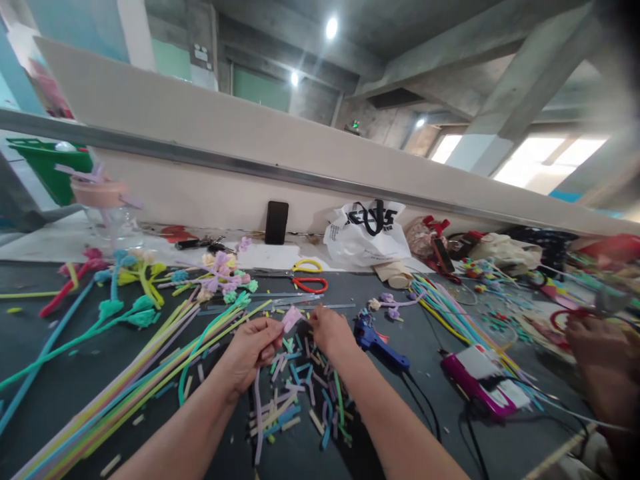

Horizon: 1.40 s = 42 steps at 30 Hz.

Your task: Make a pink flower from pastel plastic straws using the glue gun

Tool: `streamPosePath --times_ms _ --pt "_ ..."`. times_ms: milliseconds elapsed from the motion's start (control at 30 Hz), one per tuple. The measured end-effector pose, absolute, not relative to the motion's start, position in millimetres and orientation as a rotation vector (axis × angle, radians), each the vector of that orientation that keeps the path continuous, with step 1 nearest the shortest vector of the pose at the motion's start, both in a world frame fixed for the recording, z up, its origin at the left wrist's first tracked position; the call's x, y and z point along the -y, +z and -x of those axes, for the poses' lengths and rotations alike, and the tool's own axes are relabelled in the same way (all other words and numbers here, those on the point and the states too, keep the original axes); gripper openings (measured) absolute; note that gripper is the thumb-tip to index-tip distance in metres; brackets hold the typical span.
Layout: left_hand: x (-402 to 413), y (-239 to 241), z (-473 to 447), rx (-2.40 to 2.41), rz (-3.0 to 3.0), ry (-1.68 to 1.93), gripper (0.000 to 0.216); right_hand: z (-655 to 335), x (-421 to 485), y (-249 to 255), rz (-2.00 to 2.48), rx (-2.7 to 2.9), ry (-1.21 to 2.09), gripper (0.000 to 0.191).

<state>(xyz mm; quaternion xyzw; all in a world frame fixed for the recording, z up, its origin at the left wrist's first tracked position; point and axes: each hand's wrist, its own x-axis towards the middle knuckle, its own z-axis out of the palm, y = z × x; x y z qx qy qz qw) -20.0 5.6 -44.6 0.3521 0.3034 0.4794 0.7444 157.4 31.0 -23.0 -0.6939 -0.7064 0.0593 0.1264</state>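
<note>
My left hand (251,350) is closed, its thumb and fingers pinching a small lilac pipe-cleaner flower (291,319). A lilac stem (258,420) hangs below this hand; whether it joins the flower is hidden. Just right of the flower, my right hand (329,331) is closed in a pinch, and what sits between its fingertips is too small to make out. Under both hands lie many short cut pipe-cleaner pieces (287,417) in pastel colours. A blue glue gun (383,347) rests right of my right hand. Scissors (309,277) with yellow and red handles lie beyond the hands.
Long pipe cleaners (125,393) and finished flowers (220,273) spread at left. A phone (277,223) leans on the partition beside a white bag (367,233). At right are a magenta device (480,383) with cables, more pipe cleaners (450,313) and another person's hand (600,347).
</note>
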Motion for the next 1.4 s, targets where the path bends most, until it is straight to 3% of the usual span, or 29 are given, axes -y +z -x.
streamPosePath --times_ms 433,767,1400 --pt "-2.0 -43.7 14.7 -0.763 -0.875 1.038 0.026 -168.9 -1.5 9.2 1.524 1.79 0.575 0.006" --pt "-1.1 -44.2 10.2 -0.889 -0.998 0.993 0.026 -156.1 7.1 14.0 1.33 2.231 0.125 0.011" --pt "0.2 -47.1 8.8 -0.974 -1.181 0.947 0.025 -156.1 7.5 6.1 1.252 2.327 0.052 0.02"
